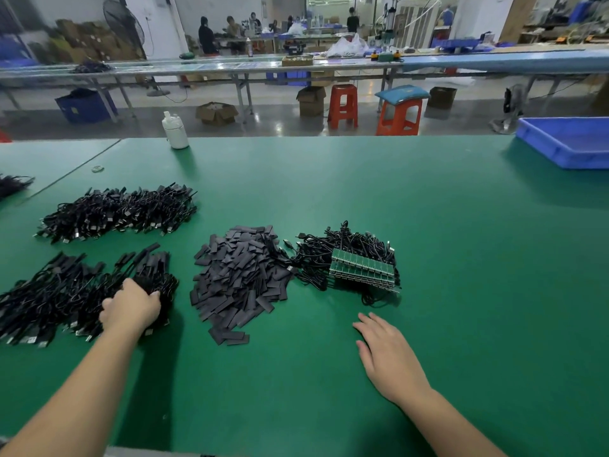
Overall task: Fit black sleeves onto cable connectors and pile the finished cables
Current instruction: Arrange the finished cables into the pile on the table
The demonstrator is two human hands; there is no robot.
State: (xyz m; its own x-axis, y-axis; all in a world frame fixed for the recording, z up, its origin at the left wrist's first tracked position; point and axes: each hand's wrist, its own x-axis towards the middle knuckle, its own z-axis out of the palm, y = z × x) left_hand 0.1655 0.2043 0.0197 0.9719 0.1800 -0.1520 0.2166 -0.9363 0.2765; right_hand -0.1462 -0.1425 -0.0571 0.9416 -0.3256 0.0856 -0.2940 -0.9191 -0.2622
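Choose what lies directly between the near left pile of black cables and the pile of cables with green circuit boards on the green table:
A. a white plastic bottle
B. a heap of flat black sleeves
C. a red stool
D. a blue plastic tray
B: the heap of flat black sleeves sits in the middle, with the near left pile of black cables on one side and the cables with green circuit boards on the other.

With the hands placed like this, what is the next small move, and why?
Probably the right hand should reach forward to the tangled heap of black cables with green circuit boards and pick one up. It lies flat and holds nothing, while the left hand rests on the near pile of black sleeved cables.
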